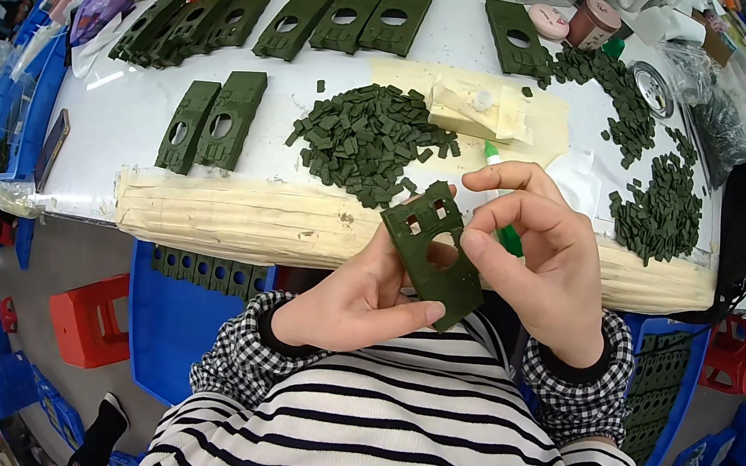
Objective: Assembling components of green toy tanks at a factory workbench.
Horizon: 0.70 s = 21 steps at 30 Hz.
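My left hand (346,298) grips a dark green plastic model tank hull (455,289), thumb on its near end. The hull is tilted over the table's front edge, with a round hole and two small square openings. My right hand (544,253) is at the hull's right edge, thumb and a finger pinched together; whatever is between them cannot be made out. Partly behind the right fingers is a green-and-white pen-like tube (509,240); whether that hand holds it is unclear. Just beyond lies a heap of small green plastic pieces (359,141).
More green hulls (343,16) lie in rows at the back and left. Loose green pieces (662,209) spread on the right near a round metal lid (653,89). A taped block (479,112) stands mid-table. Blue trays (176,328) of hulls sit below; a red stool (90,319) is left.
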Available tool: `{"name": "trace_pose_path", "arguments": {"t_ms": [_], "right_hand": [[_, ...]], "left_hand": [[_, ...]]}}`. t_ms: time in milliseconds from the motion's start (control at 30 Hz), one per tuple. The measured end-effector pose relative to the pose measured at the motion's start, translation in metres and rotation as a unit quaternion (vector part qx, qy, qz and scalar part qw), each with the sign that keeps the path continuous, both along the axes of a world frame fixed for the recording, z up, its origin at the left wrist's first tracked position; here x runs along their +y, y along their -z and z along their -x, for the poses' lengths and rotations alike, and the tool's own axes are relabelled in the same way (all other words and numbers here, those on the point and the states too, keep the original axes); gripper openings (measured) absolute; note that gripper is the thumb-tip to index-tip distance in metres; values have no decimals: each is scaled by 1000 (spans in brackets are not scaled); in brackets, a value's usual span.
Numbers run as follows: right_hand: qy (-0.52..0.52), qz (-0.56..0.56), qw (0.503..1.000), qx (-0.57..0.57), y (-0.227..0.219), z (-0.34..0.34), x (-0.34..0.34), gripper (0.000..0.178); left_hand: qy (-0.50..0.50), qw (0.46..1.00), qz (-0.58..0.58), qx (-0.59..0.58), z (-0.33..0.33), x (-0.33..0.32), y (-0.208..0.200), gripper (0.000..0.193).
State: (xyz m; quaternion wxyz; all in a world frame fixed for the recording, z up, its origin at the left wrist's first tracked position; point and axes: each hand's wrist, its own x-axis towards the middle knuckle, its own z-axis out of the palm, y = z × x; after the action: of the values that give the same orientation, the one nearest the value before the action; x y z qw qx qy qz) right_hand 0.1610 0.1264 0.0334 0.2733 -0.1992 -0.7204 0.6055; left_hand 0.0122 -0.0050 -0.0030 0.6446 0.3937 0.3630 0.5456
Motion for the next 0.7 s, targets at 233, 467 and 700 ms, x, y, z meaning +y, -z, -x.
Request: {"name": "trace_pose_path", "arguments": {"t_ms": [233, 467, 700], "right_hand": [[26, -98, 995, 14, 8, 11, -4, 8], [32, -97, 995, 10, 10, 16, -5, 8], [34, -109, 993, 9, 11, 19, -4, 7]], "left_hand": [[-8, 999, -29, 14, -6, 4, 4, 83], [8, 1000, -14, 16, -4, 4, 8, 83], [6, 1000, -8, 28, -4, 5, 6, 84]]}}
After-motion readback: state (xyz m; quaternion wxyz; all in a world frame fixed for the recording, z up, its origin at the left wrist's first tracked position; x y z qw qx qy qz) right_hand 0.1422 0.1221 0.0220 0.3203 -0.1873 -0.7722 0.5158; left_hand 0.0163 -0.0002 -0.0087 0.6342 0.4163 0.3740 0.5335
